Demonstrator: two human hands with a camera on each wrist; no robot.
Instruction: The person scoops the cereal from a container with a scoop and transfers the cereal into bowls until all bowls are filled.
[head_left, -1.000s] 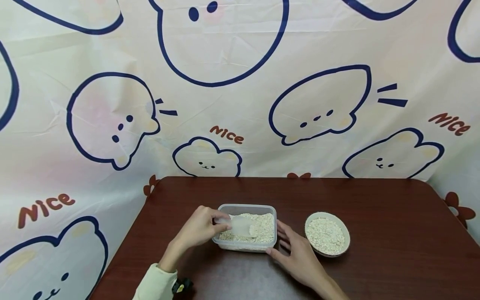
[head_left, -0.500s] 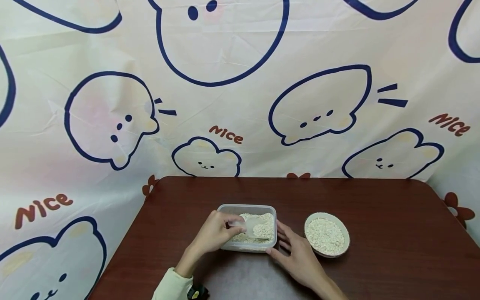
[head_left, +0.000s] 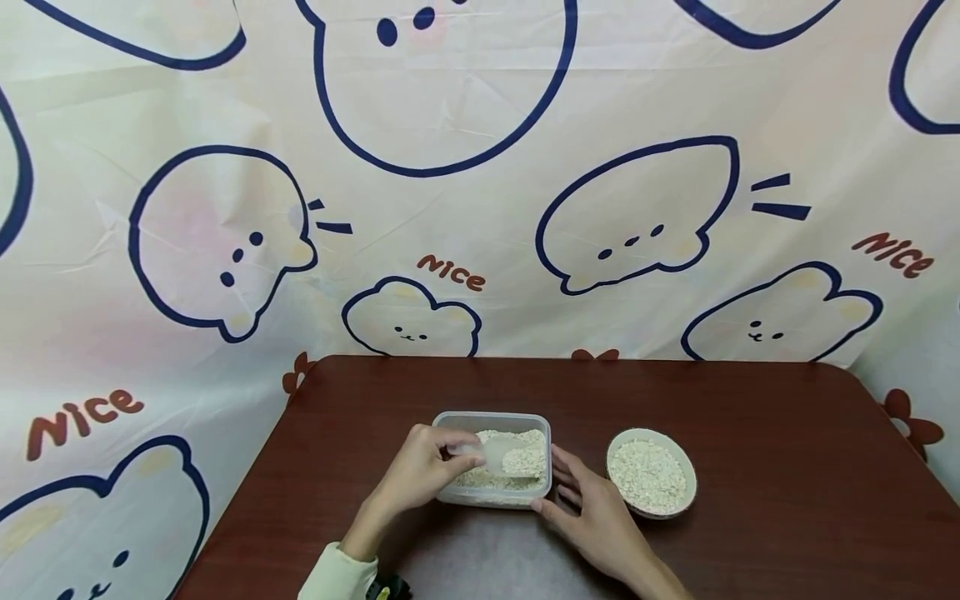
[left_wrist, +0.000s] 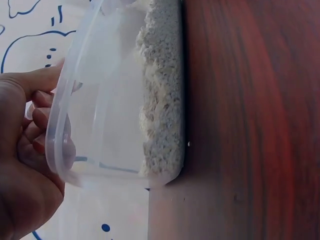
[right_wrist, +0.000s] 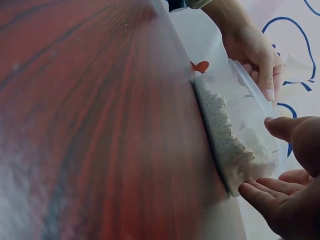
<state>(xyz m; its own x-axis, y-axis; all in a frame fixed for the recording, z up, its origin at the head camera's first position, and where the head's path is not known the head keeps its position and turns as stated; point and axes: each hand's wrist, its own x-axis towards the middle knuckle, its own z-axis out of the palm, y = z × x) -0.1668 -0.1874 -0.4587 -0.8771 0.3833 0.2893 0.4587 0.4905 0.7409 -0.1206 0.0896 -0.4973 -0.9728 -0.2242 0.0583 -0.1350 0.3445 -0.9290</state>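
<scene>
A clear plastic container (head_left: 495, 499) of oats (head_left: 480, 477) stands on the table. My left hand (head_left: 417, 468) pinches the handle of a translucent scoop (head_left: 495, 452) over the container's left part. Oats heap on the scoop's right end, inside the container near its right wall. In the left wrist view, the fingers of my left hand (left_wrist: 30, 135) curl behind the container's rim. My right hand (head_left: 596, 512) holds the container's right end, its thumb at the front corner and its fingers along the side. The right wrist view shows that thumb (right_wrist: 282, 127) at the rim.
To the right of my right hand stands a round bowl (head_left: 690, 492) filled with oats. The dark red-brown table (head_left: 780, 467) ends at a cloth backdrop (head_left: 495, 217) with cartoon outlines. A few tiny flecks lie on the tabletop near the container.
My left hand has moved right with the scoop, then slightly back left. Oats now heap on the scoop's end. The right hand still holds the container in place.
</scene>
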